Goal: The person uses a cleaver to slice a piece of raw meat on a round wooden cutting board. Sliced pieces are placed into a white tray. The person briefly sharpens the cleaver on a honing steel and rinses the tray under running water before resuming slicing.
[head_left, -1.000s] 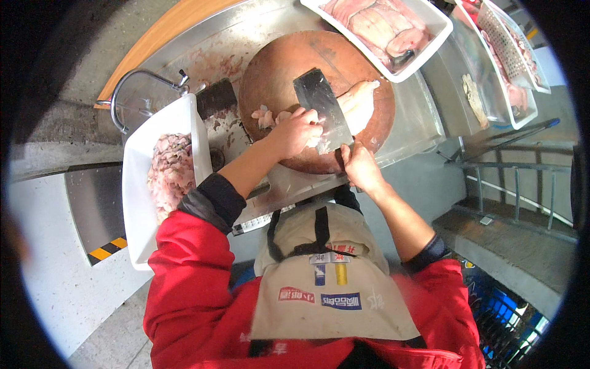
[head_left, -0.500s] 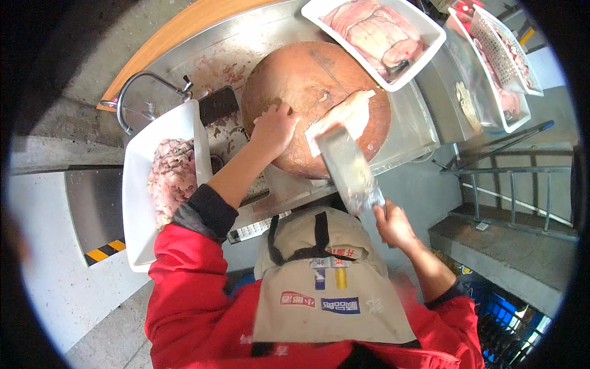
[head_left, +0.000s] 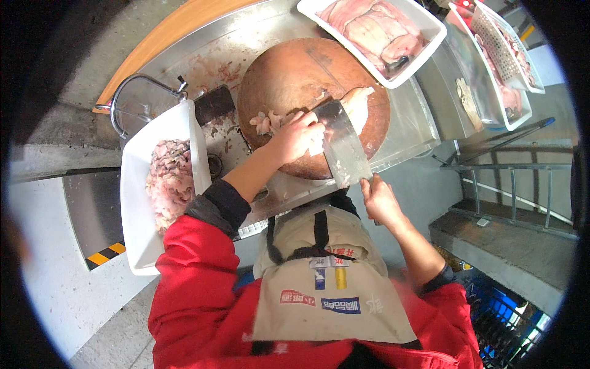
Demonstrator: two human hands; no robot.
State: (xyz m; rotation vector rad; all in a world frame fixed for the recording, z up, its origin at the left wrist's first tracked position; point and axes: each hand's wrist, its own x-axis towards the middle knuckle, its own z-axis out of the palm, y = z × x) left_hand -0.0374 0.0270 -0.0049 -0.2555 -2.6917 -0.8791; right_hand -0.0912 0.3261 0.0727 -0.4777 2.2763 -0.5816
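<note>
My right hand (head_left: 382,200) is closed round the handle of a wide cleaver (head_left: 344,144). The blade lies across a pale slab of meat (head_left: 356,107) on a round wooden chopping block (head_left: 279,67). My left hand (head_left: 298,136) has its fingers curled and pressed on the slab's near-left part, right against the blade's left side. Some of the slab is hidden under the blade and my fingers. Small cut pieces of meat (head_left: 265,122) lie on the block, just left of my left hand.
Left of the block stands a white tub (head_left: 134,184) with chopped meat, beside a curved tap (head_left: 123,92). A white tray (head_left: 437,37) of large meat slabs overlaps the block's far right. More containers (head_left: 522,101) stand farther right, above a metal railing (head_left: 513,184).
My left hand has moved right, from the block's left edge onto the slab. The cleaver has shifted up and left across the slab. Cut pieces now show at the left.
</note>
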